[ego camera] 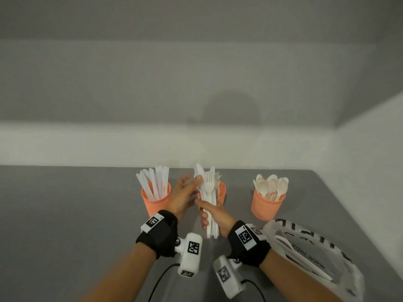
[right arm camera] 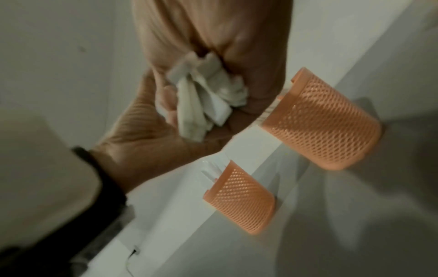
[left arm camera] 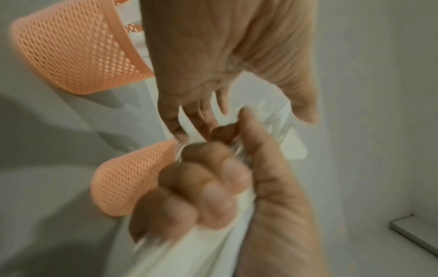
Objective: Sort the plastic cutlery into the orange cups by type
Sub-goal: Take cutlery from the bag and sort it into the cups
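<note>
Three orange mesh cups stand in a row: the left cup (ego camera: 156,200) holds knives, the middle cup (ego camera: 222,191) holds forks, the right cup (ego camera: 267,207) holds spoons. My right hand (ego camera: 208,214) grips a bundle of white forks and knives (ego camera: 210,192) upright in front of the middle cup. My left hand (ego camera: 193,180) reaches in from the left, thumb and fingers pinching a knife (ego camera: 199,171) at the top of the bundle. In the left wrist view the right hand (left arm camera: 196,191) is a fist round the bundle. In the right wrist view the handle ends (right arm camera: 208,97) stick out.
A crinkled printed plastic bag (ego camera: 309,256) with more white cutlery lies on the grey table (ego camera: 65,214) at the right, beside my right wrist. A white wall runs close behind the cups and along the right edge.
</note>
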The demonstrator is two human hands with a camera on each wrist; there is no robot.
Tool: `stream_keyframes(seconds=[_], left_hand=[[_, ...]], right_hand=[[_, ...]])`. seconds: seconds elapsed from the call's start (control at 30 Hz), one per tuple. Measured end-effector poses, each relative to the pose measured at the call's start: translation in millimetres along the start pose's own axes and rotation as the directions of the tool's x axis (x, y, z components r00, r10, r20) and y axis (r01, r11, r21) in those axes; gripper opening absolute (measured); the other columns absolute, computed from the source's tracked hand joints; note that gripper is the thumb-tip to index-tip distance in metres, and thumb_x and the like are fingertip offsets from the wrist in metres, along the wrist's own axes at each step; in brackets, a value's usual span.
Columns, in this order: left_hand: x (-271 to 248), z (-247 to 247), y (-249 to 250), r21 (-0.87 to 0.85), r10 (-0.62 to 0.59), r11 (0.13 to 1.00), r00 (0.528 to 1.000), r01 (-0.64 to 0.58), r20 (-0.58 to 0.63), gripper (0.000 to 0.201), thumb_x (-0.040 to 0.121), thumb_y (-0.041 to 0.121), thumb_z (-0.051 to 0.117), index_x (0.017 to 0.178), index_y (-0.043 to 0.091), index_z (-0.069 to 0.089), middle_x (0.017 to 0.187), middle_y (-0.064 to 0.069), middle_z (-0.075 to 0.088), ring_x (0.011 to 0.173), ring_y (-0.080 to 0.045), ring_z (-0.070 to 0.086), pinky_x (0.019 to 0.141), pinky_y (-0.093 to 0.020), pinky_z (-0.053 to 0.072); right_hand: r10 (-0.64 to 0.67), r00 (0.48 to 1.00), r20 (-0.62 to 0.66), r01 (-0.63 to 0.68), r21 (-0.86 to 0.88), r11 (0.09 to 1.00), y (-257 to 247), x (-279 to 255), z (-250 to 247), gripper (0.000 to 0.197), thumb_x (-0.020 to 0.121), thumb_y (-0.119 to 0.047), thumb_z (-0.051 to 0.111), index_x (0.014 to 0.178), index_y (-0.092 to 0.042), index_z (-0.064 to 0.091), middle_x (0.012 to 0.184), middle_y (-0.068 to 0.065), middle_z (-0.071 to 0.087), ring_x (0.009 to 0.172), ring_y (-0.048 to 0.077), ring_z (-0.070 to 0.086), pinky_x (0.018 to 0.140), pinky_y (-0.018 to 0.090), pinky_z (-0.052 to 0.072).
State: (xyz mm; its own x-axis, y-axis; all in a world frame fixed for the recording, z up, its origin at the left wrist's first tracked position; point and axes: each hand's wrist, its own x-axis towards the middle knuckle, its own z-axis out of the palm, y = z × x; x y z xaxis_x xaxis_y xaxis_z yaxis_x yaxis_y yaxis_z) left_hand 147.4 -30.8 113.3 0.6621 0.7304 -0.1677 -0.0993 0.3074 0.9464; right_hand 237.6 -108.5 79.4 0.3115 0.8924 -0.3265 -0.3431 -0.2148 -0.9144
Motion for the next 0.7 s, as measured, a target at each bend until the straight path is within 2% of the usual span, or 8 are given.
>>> stream_keyframes(seconds=[0.03, 0.1, 0.27, 0.4, 0.47, 0.53, 0.63, 0.7], left_hand=[[2.7, -2.0, 0.4, 0.018, 0.050, 0.999, 0.993, -0.048, -0.108, 0.054, 0.085, 0.038, 0.061, 0.130, 0.013, 0.042, 0.117, -0.009, 0.058, 0.096, -0.018, 0.061, 0.068, -0.026, 0.048], [6.8, -4.6, 1.6, 0.153, 0.167, 0.979, 0.962, -0.135, -0.215, 0.039, 0.088, 0.033, 0.059, 0.122, 0.017, 0.049, 0.112, -0.004, 0.056, 0.094, -0.017, 0.055, 0.070, -0.024, 0.043], [10.0, 2.0, 1.4, 0.293, 0.259, 0.937, 0.941, -0.190, -0.217, 0.026, 0.088, 0.024, 0.061, 0.110, 0.010, 0.058, 0.082, 0.000, 0.056, 0.066, -0.011, 0.053, 0.062, -0.022, 0.045], [14.3, 2.1, -3.1, 0.320, 0.289, 0.925, 0.924, -0.203, -0.249, 0.016, 0.088, 0.018, 0.061, 0.101, 0.009, 0.057, 0.079, -0.003, 0.054, 0.066, -0.017, 0.056, 0.061, -0.026, 0.049], [15.6, 0.0, -3.6, 0.326, 0.289, 0.924, 0.925, -0.201, -0.248, 0.007, 0.090, 0.015, 0.059, 0.091, 0.009, 0.055, 0.079, -0.006, 0.054, 0.068, -0.019, 0.057, 0.062, -0.027, 0.051], [17.0, -0.9, -3.5, 0.309, 0.275, 0.932, 0.924, -0.189, -0.264, 0.007, 0.093, 0.013, 0.053, 0.091, 0.007, 0.051, 0.081, -0.008, 0.056, 0.070, -0.019, 0.060, 0.065, -0.029, 0.054], [17.3, 1.2, -4.5, 0.259, 0.232, 0.953, 0.925, -0.155, -0.302, 0.010, 0.097, 0.016, 0.043, 0.101, 0.006, 0.045, 0.083, -0.009, 0.056, 0.074, -0.020, 0.060, 0.065, -0.029, 0.053], [17.1, 4.9, -6.9, 0.265, 0.228, 0.953, 0.924, -0.148, -0.306, 0.011, 0.097, 0.016, 0.042, 0.103, 0.007, 0.043, 0.084, -0.009, 0.057, 0.077, -0.021, 0.060, 0.067, -0.029, 0.053]], right_hand=[[-0.013, 1.000, -0.017, 0.013, 0.007, 1.000, 0.5, 2.0, -3.3, 0.010, 0.091, -0.018, 0.059, 0.095, -0.015, 0.050, 0.041, -0.004, 0.042, 0.031, 0.009, 0.039, 0.036, 0.018, 0.036], [-0.039, 0.999, -0.031, 0.039, -0.002, 0.999, 1.5, 4.4, -8.2, 0.013, 0.091, -0.018, 0.059, 0.098, -0.015, 0.049, 0.043, -0.004, 0.042, 0.032, 0.009, 0.038, 0.037, 0.018, 0.036], [-0.055, 0.998, 0.014, 0.056, -0.092, 0.994, 6.6, 8.5, -8.9, 0.008, 0.092, -0.017, 0.056, 0.085, -0.014, 0.053, 0.046, -0.004, 0.043, 0.035, 0.010, 0.040, 0.039, 0.020, 0.038], [-0.059, 0.995, 0.082, 0.069, -0.128, 0.989, 7.0, 7.2, -9.7, 0.012, 0.092, -0.018, 0.056, 0.081, -0.015, 0.053, 0.052, -0.001, 0.046, 0.037, 0.010, 0.044, 0.040, 0.021, 0.040], [-0.062, 0.993, 0.102, 0.075, -0.128, 0.989, 7.6, 7.6, -12.7, 0.010, 0.091, -0.026, 0.058, 0.088, -0.017, 0.054, 0.058, 0.002, 0.049, 0.041, 0.011, 0.048, 0.044, 0.023, 0.044], [-0.073, 0.994, 0.078, 0.077, -0.050, 0.996, 10.3, 12.6, -17.2, 0.034, 0.086, -0.035, 0.064, 0.108, -0.013, 0.053, 0.063, 0.005, 0.054, 0.047, 0.014, 0.054, 0.047, 0.026, 0.047], [-0.083, 0.996, 0.011, 0.083, 0.019, 0.996, 13.6, 19.8, -20.5, 0.087, 0.070, -0.044, 0.076, 0.138, -0.014, 0.031, 0.076, 0.011, 0.059, 0.050, 0.020, 0.059, 0.045, 0.028, 0.049], [-0.110, 0.994, -0.006, 0.110, -0.010, 0.994, 16.6, 22.9, -20.4, 0.089, 0.071, -0.041, 0.075, 0.141, -0.017, 0.025, 0.082, 0.012, 0.058, 0.050, 0.019, 0.059, 0.045, 0.028, 0.048]])
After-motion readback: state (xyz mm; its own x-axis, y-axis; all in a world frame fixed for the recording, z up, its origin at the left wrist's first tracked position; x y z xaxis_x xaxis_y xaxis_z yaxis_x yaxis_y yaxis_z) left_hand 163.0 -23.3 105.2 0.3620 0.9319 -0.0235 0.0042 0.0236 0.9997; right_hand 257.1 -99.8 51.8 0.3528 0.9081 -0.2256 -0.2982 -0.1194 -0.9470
